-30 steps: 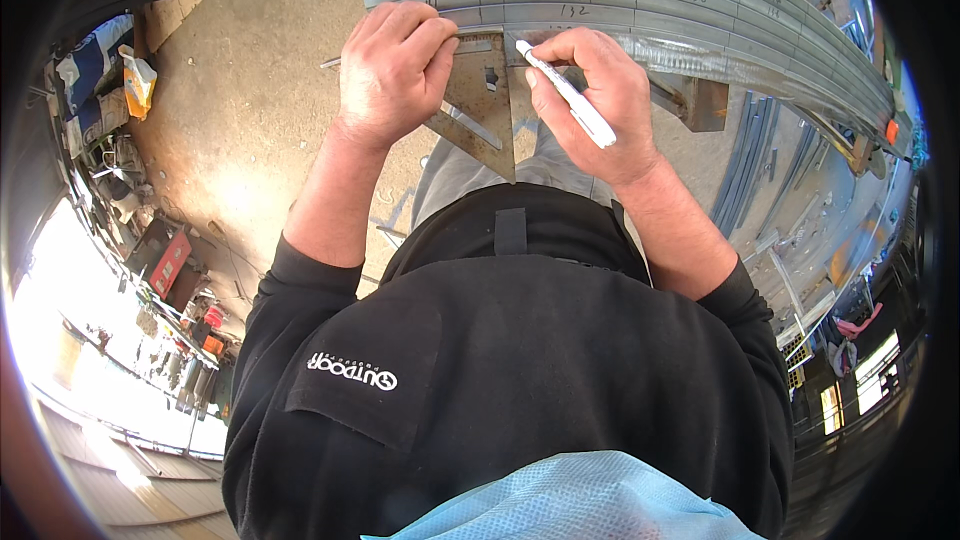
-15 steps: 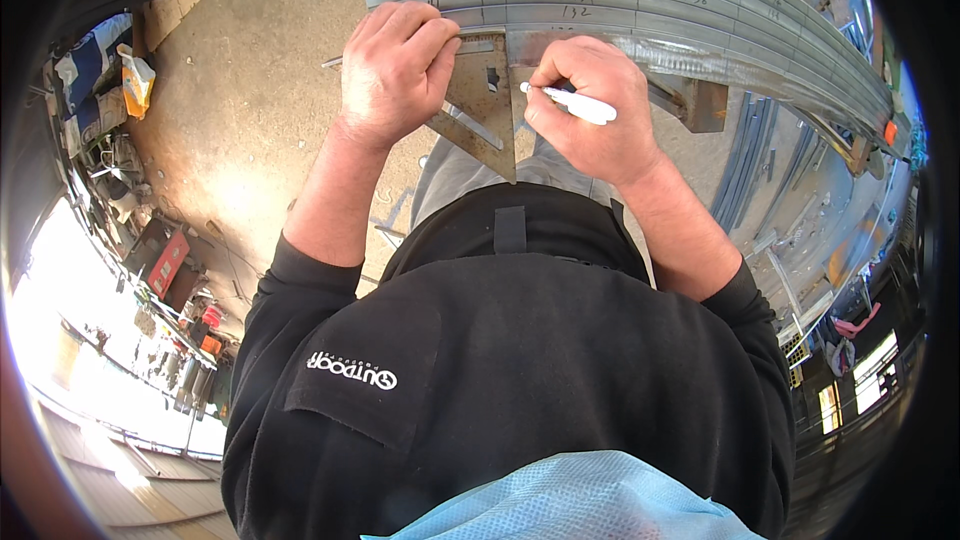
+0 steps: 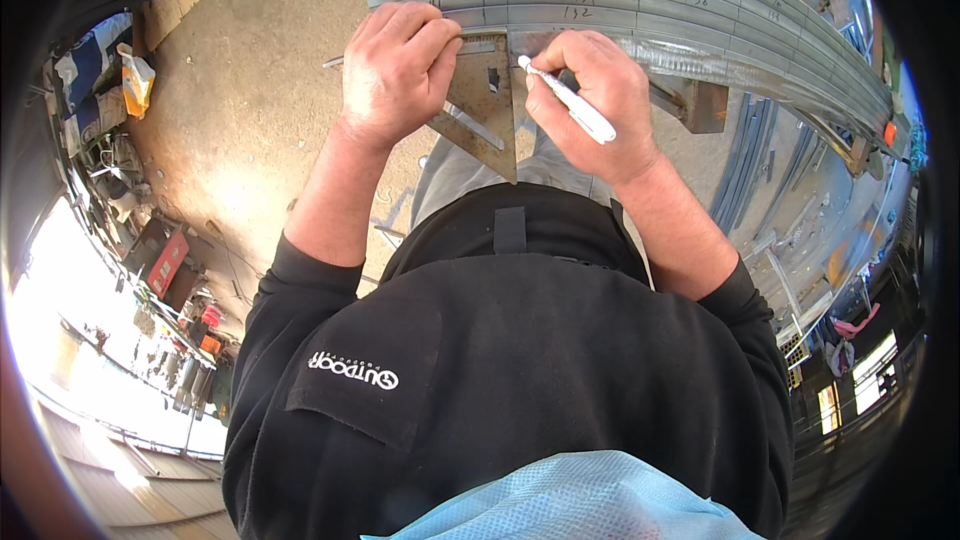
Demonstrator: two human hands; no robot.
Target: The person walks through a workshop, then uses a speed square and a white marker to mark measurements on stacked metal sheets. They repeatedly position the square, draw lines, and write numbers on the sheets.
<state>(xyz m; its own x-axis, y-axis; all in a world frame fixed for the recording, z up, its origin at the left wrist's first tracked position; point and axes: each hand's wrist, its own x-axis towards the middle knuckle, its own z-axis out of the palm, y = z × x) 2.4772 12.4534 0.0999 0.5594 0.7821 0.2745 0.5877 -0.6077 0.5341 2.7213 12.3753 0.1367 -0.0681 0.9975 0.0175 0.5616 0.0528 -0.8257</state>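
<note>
My left hand (image 3: pixel 398 70) is closed on the upper edge of a worn metal set square (image 3: pixel 480 95), a triangle with slots cut through it. The square's top edge lies along the nearest of several grey metal bars (image 3: pixel 570 15), which carry handwritten figures and cross lines. Between the fingers of my right hand (image 3: pixel 600 100) is a white marker pen (image 3: pixel 575 105). Its upper end points toward the nearest bar, just right of the square's upright edge. Whether the tip touches the metal I cannot tell.
Beneath the bars at right is a rusty steel support (image 3: pixel 708 106). Thin metal strips (image 3: pixel 748 155) lie on the floor beyond it. A yellow and white bag (image 3: pixel 137 80) and assorted tools are at far left. My legs are just below the square.
My right hand has tilted the marker more upright and shifted its upper end up toward the bars. The left hand and set square hold nearly still.
</note>
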